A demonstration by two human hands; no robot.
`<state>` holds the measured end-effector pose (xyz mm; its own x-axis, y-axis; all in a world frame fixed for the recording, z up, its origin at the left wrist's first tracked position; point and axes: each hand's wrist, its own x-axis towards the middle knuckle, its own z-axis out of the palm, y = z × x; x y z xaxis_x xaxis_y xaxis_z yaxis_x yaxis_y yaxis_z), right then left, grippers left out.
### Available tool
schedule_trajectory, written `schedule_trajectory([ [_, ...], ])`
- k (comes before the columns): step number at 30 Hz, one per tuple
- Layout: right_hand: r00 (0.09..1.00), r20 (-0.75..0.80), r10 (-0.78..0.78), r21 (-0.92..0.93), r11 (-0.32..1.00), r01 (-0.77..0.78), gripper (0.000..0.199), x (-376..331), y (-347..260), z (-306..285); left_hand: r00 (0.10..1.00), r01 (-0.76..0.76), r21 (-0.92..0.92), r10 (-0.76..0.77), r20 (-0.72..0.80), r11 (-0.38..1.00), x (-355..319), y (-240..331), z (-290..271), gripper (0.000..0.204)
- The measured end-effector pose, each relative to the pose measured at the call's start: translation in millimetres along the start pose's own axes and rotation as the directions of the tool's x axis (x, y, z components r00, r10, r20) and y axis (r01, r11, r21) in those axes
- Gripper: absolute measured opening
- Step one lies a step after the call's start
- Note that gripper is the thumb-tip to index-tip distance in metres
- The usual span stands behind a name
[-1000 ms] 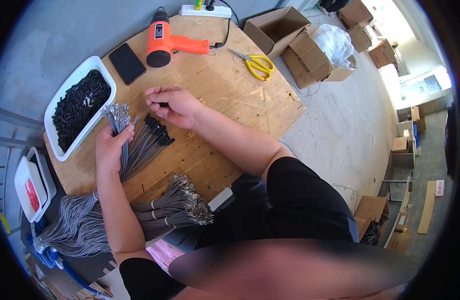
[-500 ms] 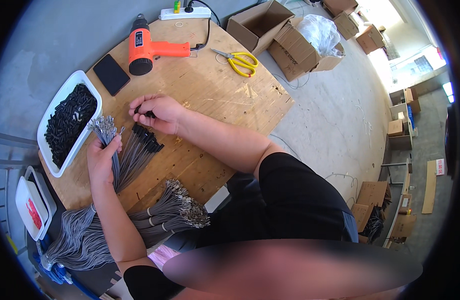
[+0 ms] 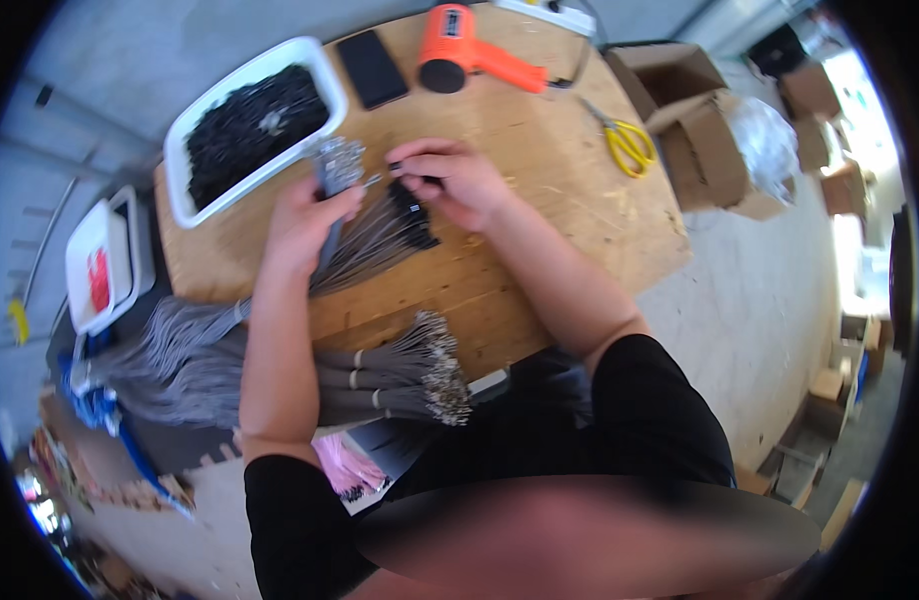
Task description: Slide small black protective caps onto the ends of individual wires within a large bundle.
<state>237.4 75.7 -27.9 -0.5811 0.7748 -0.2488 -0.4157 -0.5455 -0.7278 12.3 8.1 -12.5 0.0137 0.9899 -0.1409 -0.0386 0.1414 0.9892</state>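
Observation:
My left hand [image 3: 310,215] is closed around a bundle of grey wires [image 3: 332,245], whose bare metal terminals [image 3: 340,158] stick up above the thumb. One terminal juts out toward my right hand [image 3: 458,182], which pinches a short black tube [image 3: 395,168] between thumb and forefinger, close to that tip. More black shows within the curled fingers. Beneath the right hand, grey wires with black tubes on their ends [image 3: 416,222] fan out on the wooden table [image 3: 530,270]. Slight blur hides whether tube and terminal touch.
A white tray [image 3: 176,165] of loose black tubes stands left, beside a dark phone [image 3: 373,68]. An orange heat gun [image 3: 480,58] and yellow-handled scissors [image 3: 628,145] lie farther right. Tied grey wire bundles [image 3: 380,380] lie near my body. Cardboard boxes [image 3: 705,150] stand beyond the table's right edge.
The whole view has swung, so the table sits farther right and higher. My right hand has come nearer the left hand's terminals, with a black tube now at its fingertips.

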Motion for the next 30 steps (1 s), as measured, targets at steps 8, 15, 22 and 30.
schedule_trajectory([
  [8,0.997,0.024,-0.068,-0.101,0.992,0.07,0.014,4,7,8,0.997,0.039,-0.046,-0.041,-0.06,0.998,-4,0,-5,0.018],
  [15,0.992,0.016,-0.127,-0.197,0.972,0.128,0.015,-2,8,20,0.998,0.054,-0.046,-0.056,-0.038,0.997,-6,7,-4,0.016],
  [22,0.97,0.018,-0.244,-0.239,0.941,0.241,0.015,-1,13,21,0.998,0.07,-0.056,-0.069,0.013,0.996,-8,11,-2,0.016],
  [30,0.971,-0.008,-0.241,-0.265,0.936,0.23,0.014,-2,13,22,0.997,0.069,-0.046,-0.068,0.022,0.997,-8,10,-3,0.015],
])
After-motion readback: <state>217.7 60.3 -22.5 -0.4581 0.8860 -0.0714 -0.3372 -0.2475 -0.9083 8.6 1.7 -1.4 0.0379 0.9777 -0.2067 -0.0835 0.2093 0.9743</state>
